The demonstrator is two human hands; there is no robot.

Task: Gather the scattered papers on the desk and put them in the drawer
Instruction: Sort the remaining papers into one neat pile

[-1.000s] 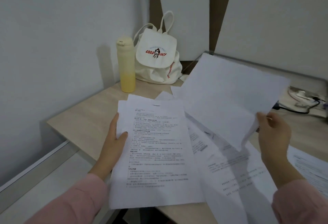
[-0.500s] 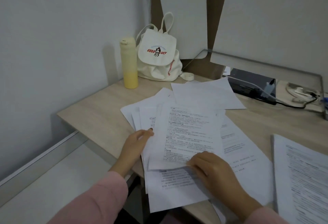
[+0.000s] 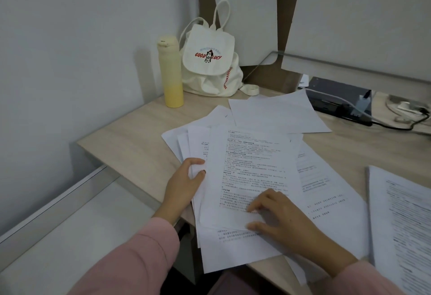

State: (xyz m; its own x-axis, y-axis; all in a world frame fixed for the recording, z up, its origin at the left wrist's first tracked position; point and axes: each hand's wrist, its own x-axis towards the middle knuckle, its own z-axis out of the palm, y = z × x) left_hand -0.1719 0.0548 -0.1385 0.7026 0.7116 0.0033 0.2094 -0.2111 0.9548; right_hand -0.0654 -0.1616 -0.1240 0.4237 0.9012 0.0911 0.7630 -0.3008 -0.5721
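A loose pile of printed papers [image 3: 251,154] is fanned out across the wooden desk [image 3: 130,140], and its front edge hangs over the desk's near edge. My left hand [image 3: 186,180] grips the pile's left edge, thumb on top. My right hand [image 3: 279,217] holds the lower edge of the top sheet [image 3: 254,168] between thumb and fingers. Behind the pile lies a blank sheet [image 3: 279,115]. At the right edge sits a separate stack of printed pages [image 3: 401,224]. No drawer is in view.
A yellow bottle [image 3: 171,73] and a white drawstring backpack [image 3: 210,61] stand in the back corner by the wall. A black device [image 3: 338,98] with cables lies at the back right. A lower white surface [image 3: 70,236] runs along the desk's left side.
My right hand brought the lifted sheet down onto the pile and now rests at its lower edge. My left hand slid up the pile's left edge. The view shifted right.
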